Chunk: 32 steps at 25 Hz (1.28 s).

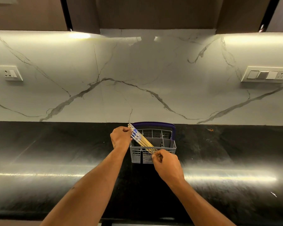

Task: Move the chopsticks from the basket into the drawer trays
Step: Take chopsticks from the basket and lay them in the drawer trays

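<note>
Left fingers: left hand (121, 137) is curled shut round the blue-patterned top ends of the chopsticks (141, 140); tips stick out just above the knuckles.
Right fingers: right hand (167, 164) is pinched together at the plain lower ends of the same bundle, just at the basket's near rim.
Chopsticks: one bundle of several, bamboo-coloured with blue-and-white tops, slanting from the left fingers down to the right fingers; held at both ends, lying across the top of the basket and not standing in a compartment.
Basket: grey slotted basket (138, 154) with a purple handle (173, 130), directly beneath and between the two sets of fingers; the compartments in sight beyond the bundle look empty, but the near ones are partly hidden.
Counter: dark polished counter (55, 160) under the basket, spreading well out on both sides of the fingers.
Drawer trays: not in view; likely below the near counter edge, behind the forearms.
Step in hand (judgement): gathering and lifting the bundle clear of the basket, the first part of the transfer.
Next move calls for: keeping both ends gripped so no stick slips out, raising the bundle above the rim and handle, then carrying it toward the body and down to the drawer.
</note>
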Each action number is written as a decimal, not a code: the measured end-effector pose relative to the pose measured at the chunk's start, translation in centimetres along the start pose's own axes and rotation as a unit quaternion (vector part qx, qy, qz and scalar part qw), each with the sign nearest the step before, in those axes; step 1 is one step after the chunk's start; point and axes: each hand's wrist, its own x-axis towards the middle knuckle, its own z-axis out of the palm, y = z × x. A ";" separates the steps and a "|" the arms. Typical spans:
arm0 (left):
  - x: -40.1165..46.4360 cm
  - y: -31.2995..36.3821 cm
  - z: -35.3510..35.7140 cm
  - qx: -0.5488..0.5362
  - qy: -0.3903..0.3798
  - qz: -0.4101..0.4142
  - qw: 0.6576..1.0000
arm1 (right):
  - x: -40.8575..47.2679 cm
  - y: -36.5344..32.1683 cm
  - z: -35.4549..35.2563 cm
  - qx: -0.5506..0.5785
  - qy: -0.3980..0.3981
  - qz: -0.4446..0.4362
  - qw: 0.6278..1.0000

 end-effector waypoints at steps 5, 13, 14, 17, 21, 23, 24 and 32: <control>0.6 0.8 -0.6 -0.006 0.003 -0.003 1.000 | -0.1 -0.1 0.0 0.004 -0.004 0.006 1.000; 0.7 4.4 -5.1 -0.091 -0.048 0.043 0.994 | 0.2 -2.2 -0.9 0.033 0.004 0.001 0.999; 0.6 5.1 -5.8 -0.088 -0.056 0.061 0.993 | 0.4 -2.8 -1.2 0.040 0.001 -0.003 0.999; -0.1 8.1 -7.7 -0.076 -0.084 0.124 0.986 | 1.0 -5.0 -2.6 0.059 -0.002 -0.035 0.998; -1.6 12.5 -9.6 -0.065 -0.159 0.188 0.967 | 2.0 -7.9 -4.8 0.064 0.009 -0.112 0.992; -2.6 14.4 -10.1 -0.062 -0.203 0.204 0.956 | 2.3 -8.9 -5.7 0.087 0.015 -0.140 0.986; -3.2 15.2 -10.2 -0.066 -0.221 0.207 0.951 | 2.3 -9.2 -6.0 0.105 0.026 -0.151 0.983; -5.7 17.3 -10.1 -0.103 -0.281 0.196 0.934 | 0.7 -9.4 -7.7 0.361 -0.051 -0.109 0.925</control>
